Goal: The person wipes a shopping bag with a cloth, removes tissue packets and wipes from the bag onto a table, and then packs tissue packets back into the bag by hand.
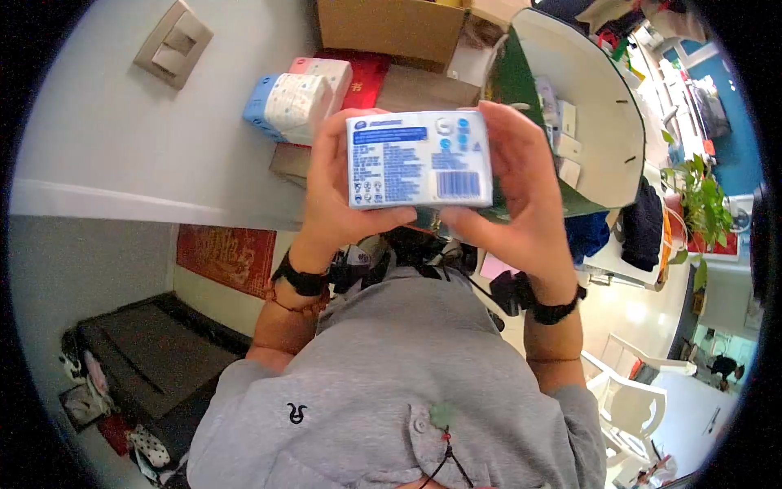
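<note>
A white and blue printed pack (419, 167) with a barcode at its lower right is held up between both hands. My left hand (330, 183) grips its left end, thumb along the bottom edge. Around the right end are the fingers of my right hand (521, 183), with that thumb also below the pack. Behind my left hand stand a blue and white pack (285, 106) and a pink and white pack (332, 77).
An open cardboard box (391, 33) lies at the back. To the right stands a large green bag (582, 106) with white boxes inside. A wall switch (173, 45) is upper left; a white chair (631, 399) is lower right.
</note>
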### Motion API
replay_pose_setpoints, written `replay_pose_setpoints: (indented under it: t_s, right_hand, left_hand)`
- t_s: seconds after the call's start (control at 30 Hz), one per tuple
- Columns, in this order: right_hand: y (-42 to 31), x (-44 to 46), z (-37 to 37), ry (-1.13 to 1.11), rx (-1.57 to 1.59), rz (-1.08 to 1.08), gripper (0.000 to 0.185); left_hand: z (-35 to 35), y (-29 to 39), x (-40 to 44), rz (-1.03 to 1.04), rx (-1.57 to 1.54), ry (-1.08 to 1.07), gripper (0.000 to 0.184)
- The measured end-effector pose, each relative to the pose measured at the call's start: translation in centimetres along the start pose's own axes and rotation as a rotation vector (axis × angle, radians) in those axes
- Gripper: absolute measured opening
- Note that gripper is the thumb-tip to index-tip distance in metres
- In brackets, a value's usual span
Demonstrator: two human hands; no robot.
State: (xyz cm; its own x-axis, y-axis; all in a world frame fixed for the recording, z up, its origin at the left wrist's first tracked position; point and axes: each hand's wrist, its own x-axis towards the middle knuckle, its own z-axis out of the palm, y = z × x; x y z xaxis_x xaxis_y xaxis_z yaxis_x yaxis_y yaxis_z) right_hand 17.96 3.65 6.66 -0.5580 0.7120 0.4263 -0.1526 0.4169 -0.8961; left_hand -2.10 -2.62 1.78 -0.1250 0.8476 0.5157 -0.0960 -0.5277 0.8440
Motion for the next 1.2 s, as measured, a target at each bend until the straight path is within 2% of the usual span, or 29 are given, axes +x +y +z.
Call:
replay_pose_setpoints:
  t_s: [0.07, 0.1, 0.23, 0.27, 0.3, 0.33, 0.37, 0.43, 0.5, 0.53, 0.63, 0.73, 0.83, 0.93, 1.0, 1.1, 1.13, 1.2]
  right_hand:
    - [1.9, 0.0, 1.1, -0.024, 0.07, 0.077, 0.084]
    - [2.9, 0.1, 1.5, -0.036, 0.106, 0.122, 0.084]
    - [5.8, 0.8, 2.9, -0.06, 0.229, 0.249, 0.085]
    - [6.7, 1.0, 3.2, -0.065, 0.251, 0.27, 0.085]
    - [8.1, 1.1, 3.5, -0.054, 0.209, 0.239, 0.09]
    - [9.4, 1.2, 3.5, -0.06, -0.027, 0.16, 0.092]
    - [10.8, 1.3, 3.4, -0.065, -0.262, 0.076, 0.093]
    - [14.6, 0.9, 3.3, -0.078, -0.638, -0.012, 0.098]
    - [17.2, 0.3, 3.7, -0.11, -0.787, 0.028, 0.097]
    - [18.1, -0.1, 3.8, -0.124, -0.86, 0.053, 0.096]
    - [19.8, 0.1, 4.3, -0.145, -0.893, 0.181, 0.097]
    - [19.1, 0.5, 4.8, 0.005, -1.008, 0.322, 0.089]
    - [19.0, 0.4, 4.6, 0.286, -1.058, 0.344, 0.087]
    - [18.8, 0.4, 4.7, 0.325, -1.159, 0.089, 0.082]
    - [17.3, 1.1, 4.6, 0.118, -1.136, -0.069, 0.076]
    - [15.4, 2.0, 4.7, -0.21, -1.033, -0.369, 0.071]
    - [15.2, 2.1, 4.7, -0.319, -0.984, -0.477, 0.071]
    - [15.9, 1.3, 4.8, -0.377, -0.946, -0.351, 0.07]
  left_hand:
    - [-0.6, -1.4, -1.6, -0.024, -0.03, 0.127, 0.097]
    - [-0.9, -1.5, -2.1, -0.098, -0.069, 0.159, 0.097]
    - [-2.8, -2.2, -3.1, -0.16, 0.013, 0.179, 0.095]
    - [-2.9, -2.1, -3.1, -0.251, -0.007, 0.258, 0.092]
    - [-2.7, -1.5, -2.7, -0.343, -0.028, 0.337, 0.089]
    - [-2.8, -1.1, -2.4, -0.434, -0.05, 0.414, 0.086]
    - [-3.7, -2.7, -2.9, -0.501, -0.03, 0.495, 0.07]
    - [-5.0, -4.1, -3.6, -0.656, -0.404, 0.572, 0.063]
    - [-6.2, -5.1, -4.5, -0.781, -0.727, 0.59, 0.055]
    - [-6.6, -5.8, -5.0, -0.809, -0.788, 0.598, 0.053]
    - [-7.5, -7.6, -6.2, -0.876, -0.959, 0.612, 0.049]
    - [-7.7, -8.9, -6.9, -0.905, -1.078, 0.618, 0.049]
    - [-7.8, -10.1, -7.2, -0.932, -1.145, 0.614, 0.05]
    - [-8.0, -11.0, -7.6, -0.974, -1.148, 0.565, 0.05]
    - [-8.2, -11.3, -7.6, -1.016, -1.121, 0.523, 0.05]
    - [-6.9, -10.2, -6.7, -1.084, -0.87, 0.515, 0.057]
    - [-7.0, -10.5, -6.8, -1.111, -0.816, 0.447, 0.057]
    - [-7.6, -11.7, -7.4, -1.159, -0.708, 0.311, 0.058]
